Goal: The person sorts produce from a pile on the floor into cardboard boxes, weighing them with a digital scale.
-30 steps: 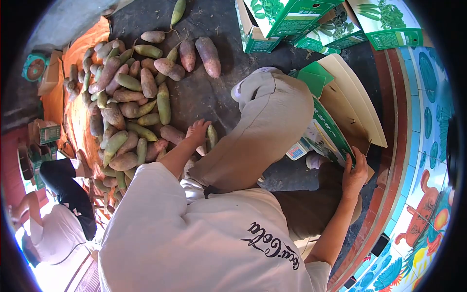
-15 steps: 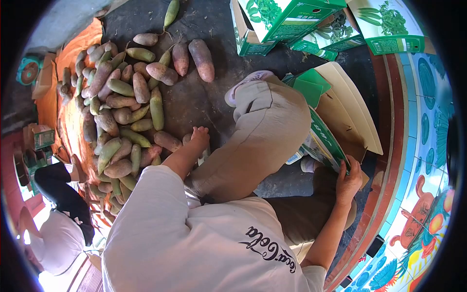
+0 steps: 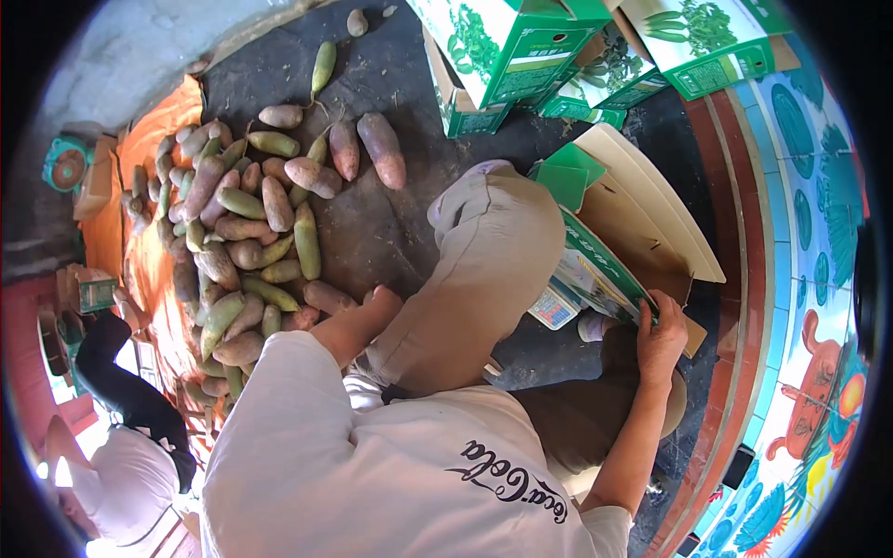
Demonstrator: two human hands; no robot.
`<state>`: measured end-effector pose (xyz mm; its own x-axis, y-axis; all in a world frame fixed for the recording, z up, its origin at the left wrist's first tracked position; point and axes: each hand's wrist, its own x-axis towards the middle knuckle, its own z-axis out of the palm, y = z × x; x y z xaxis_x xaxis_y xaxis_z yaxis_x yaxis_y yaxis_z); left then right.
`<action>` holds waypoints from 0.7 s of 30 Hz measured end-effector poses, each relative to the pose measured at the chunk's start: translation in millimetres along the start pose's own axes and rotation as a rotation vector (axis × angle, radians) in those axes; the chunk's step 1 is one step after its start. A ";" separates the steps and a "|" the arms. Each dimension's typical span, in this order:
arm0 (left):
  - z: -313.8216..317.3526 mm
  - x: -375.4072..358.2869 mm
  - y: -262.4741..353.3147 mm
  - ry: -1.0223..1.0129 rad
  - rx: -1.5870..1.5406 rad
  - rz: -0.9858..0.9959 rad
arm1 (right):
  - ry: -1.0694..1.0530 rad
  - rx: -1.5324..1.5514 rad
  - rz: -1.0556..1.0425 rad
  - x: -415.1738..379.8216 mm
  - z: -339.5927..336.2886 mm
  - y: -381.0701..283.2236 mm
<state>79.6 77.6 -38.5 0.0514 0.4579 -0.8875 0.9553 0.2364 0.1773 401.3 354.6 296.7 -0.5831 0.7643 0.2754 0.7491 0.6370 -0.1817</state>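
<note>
On the dark floor sheet at left lies a pile of long radishes, some green and some reddish purple. My left hand is low beside my bent knee, close to the pile's near edge; its fingers are mostly hidden, so a hold does not show. At right, an open cardboard box with green printed sides leans beside my legs, its brown inside facing up. My right hand grips the near edge of that box, thumb on one side and fingers on the other.
Several green-and-white printed cartons stand at the top. An orange sheet lies under part of the pile. A tiled kerb and a painted wall run along the right. Another person is at lower left.
My left hand has drawn back toward my body, and its fingertips no longer show. My right hand keeps its hold on the box. The view has shifted slightly.
</note>
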 end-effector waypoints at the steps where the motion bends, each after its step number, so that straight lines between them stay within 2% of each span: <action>1: 2.0 -1.8 -2.5 -0.013 -0.046 0.000 | 0.002 0.003 -0.005 0.0 -0.4 0.2; 9: 16.7 -27.5 -31.2 0.001 -0.286 -0.069 | 0.013 0.015 -0.025 -4.6 -4.8 0.6; 15: -32.2 -80.5 -63.8 0.342 -0.249 -0.288 | 0.021 0.058 0.001 -7.1 -7.5 3.0; 18: -88.0 -119.0 -70.9 0.372 -0.706 -0.399 | 0.058 0.028 -0.032 -9.6 -3.3 7.2; 21: -139.3 -162.5 -54.1 0.856 -0.988 -0.318 | 0.096 0.017 -0.026 -12.4 3.7 11.5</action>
<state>-20.9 109.8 155.4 -0.6747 0.5700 -0.4689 0.2649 0.7800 0.5669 416.0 352.8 287.6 -0.5686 0.7351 0.3691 0.7283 0.6585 -0.1896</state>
